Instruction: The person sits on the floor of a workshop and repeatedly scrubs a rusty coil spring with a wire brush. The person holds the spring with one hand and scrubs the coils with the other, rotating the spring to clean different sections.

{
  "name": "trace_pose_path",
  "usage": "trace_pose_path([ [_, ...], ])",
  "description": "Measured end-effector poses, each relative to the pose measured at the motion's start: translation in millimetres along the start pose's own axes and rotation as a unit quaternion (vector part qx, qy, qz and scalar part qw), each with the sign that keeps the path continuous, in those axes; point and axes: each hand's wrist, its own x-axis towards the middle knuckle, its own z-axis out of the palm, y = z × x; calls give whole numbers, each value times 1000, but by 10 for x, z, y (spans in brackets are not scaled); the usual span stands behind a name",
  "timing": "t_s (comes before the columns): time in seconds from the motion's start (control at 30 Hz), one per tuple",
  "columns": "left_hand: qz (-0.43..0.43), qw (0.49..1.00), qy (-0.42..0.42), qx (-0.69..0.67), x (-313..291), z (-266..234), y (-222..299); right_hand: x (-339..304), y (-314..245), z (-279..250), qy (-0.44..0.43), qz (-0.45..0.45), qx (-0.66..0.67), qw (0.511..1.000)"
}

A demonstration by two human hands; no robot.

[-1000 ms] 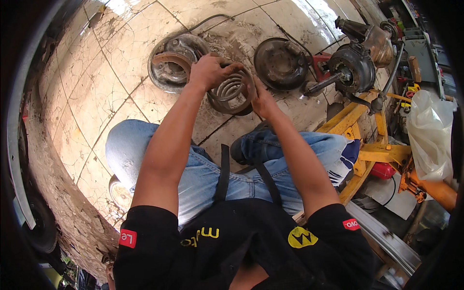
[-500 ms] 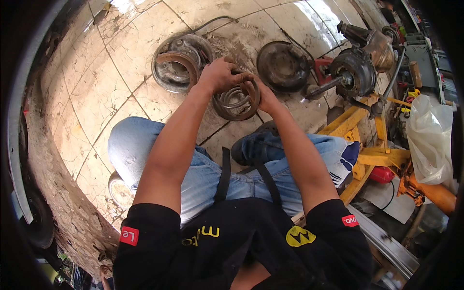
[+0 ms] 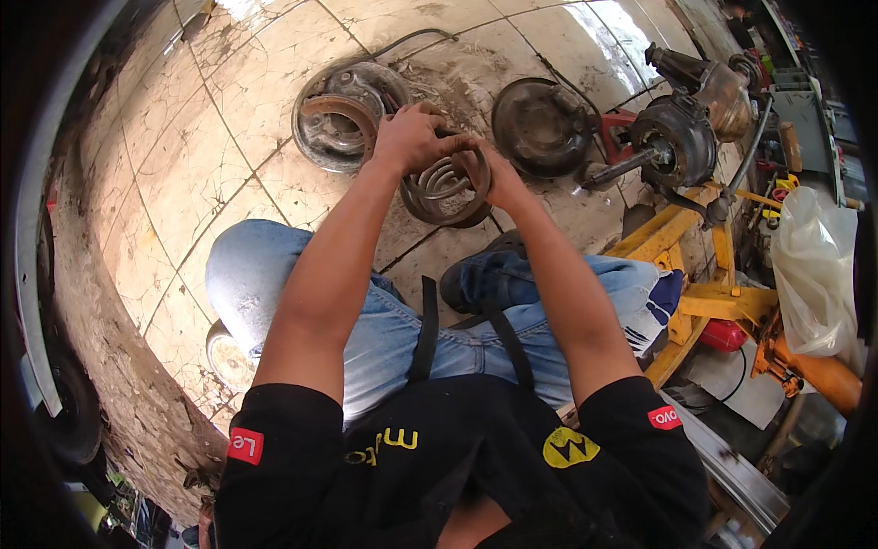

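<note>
My left hand [image 3: 412, 142] is closed, its fingers reaching over the top of a rusty curved brake shoe [image 3: 482, 188]. From the other side my right hand [image 3: 501, 180] grips the same shoe by its outer edge. Inside the shoe's curve a thick coil spring [image 3: 439, 183] shows, partly covered by my hands. Another rusty curved brake shoe [image 3: 338, 105] lies against a round metal brake backing plate [image 3: 315, 151], just left of my left hand; whether my hand touches it is hidden.
A second dark backing plate [image 3: 541, 126] lies right of my hands, a cable running from it. Farther right, an axle assembly [image 3: 672, 137] stands by a yellow metal stand [image 3: 722, 297]. A clear plastic bag [image 3: 814, 265] and an orange jack [image 3: 819, 371] sit at the right edge.
The shoe between my hands has tilted slightly, and more of the coil spring shows inside it. My hands have hardly moved; the whole view has shifted a little.
</note>
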Motion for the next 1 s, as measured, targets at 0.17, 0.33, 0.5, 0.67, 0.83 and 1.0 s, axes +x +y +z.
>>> trace_pose_path([
  [0.17,-75,995,-10,-60,5,-107,-24,-249,262,43,10,108,-164,980],
  [0.33,-46,998,9,-43,-18,-70,-43,-118,29,-13,-21,143,-167,975],
  [0.5,-85,995,34,-34,-26,-104,-123,-347,11,110,-32,194,-168,966],
  [0.67,-63,991,66,-101,-124,-157,-312,-506,-285,-296,-124,256,-45,958],
  [0.83,2,994,67,-84,-158,-50,-316,-414,228,-554,-13,291,-15,957],
  [1.0,21,997,29,-73,-137,-32,-343,-407,212,-266,-75,297,-110,945],
])
